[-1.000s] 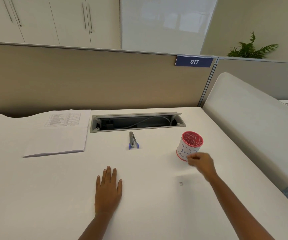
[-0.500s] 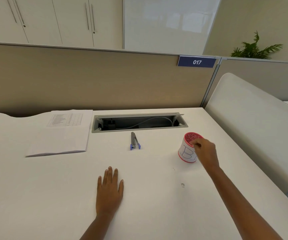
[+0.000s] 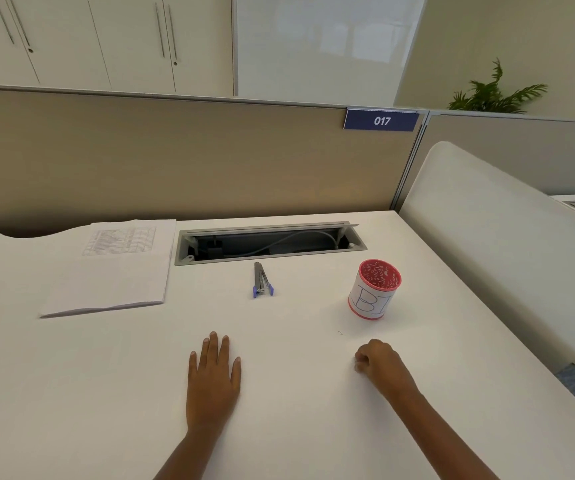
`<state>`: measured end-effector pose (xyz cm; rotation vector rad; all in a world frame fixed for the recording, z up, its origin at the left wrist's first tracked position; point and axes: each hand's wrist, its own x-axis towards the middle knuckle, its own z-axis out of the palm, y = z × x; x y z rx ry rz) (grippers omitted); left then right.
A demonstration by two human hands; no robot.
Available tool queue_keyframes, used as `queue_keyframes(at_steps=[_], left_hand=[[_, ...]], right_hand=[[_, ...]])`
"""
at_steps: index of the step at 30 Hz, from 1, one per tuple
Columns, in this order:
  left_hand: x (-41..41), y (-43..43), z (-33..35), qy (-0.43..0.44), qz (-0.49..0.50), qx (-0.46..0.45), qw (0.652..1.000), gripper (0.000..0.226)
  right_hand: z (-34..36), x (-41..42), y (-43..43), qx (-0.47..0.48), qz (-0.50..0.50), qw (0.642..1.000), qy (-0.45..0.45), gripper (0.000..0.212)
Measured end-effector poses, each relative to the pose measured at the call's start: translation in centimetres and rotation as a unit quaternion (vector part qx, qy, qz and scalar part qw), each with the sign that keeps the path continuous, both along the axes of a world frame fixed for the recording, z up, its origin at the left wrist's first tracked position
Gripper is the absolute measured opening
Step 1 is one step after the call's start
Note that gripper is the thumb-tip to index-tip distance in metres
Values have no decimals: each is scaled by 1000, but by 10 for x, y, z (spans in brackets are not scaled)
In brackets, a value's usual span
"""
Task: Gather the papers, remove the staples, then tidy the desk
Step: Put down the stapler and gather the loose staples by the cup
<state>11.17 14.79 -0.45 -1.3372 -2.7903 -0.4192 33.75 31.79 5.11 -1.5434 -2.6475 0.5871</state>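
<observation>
A stack of white papers (image 3: 106,275) lies at the back left of the white desk (image 3: 71,393). A grey staple remover with blue tips (image 3: 261,282) lies below the cable slot. A red cup wrapped in white paper marked "BI" (image 3: 374,291) stands upright at the right. My left hand (image 3: 213,379) rests flat on the desk, fingers straight. My right hand (image 3: 377,362) sits below the cup, its curled fingertips pinching at the desk surface on a small staple that they hide. A tiny loose staple (image 3: 340,332) lies between the right hand and the cup.
An open cable slot (image 3: 268,242) with wires is set into the desk at the back. A beige partition (image 3: 175,161) with a "017" sign closes the far side. A white rounded divider (image 3: 493,244) borders the right edge.
My right hand left the cup's rim and came back toward me, down to the desk where a small staple lay. The left hand stayed flat.
</observation>
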Motion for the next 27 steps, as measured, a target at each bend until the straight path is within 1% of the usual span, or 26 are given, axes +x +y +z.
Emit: queue_keyframes(at_steps=[5,8,10,12,15,18,22,24,27], left_hand=[[0,0,-1,2,-2,0,1000,75],[0,0,-1,4,-2,2,1000,75],[-1,0,0,4,-1,4,1000,76],[-1,0,0,5,-1,3,1000,75],[-1,0,0,3,-1,2,1000,75],[-1,-1,-1,-1,0,3,1000,75],[-1,0,-1,-3,0,3,1000,74],[-1,1,-1,-3,3,6,1000,75],[-1,1,-1,-1,4,3,1000,75]], right_hand=[[-3,-3,-4,10,-20,1000,-7,22],[-1,-7,-3,18,-24,999,-35,20],[0,-9,-4,15,-35,998,-44,28],[0,-11,-3,1,-50,998,-32,36],[2,-13,-4,-24,-69,997,-11,35],[3,-12,-2,-65,-92,993,46,31],[13,-2,2,-145,-115,974,129,30],[22,1,8,-145,-133,965,173,28],[43,2,28,-114,-161,947,254,22]])
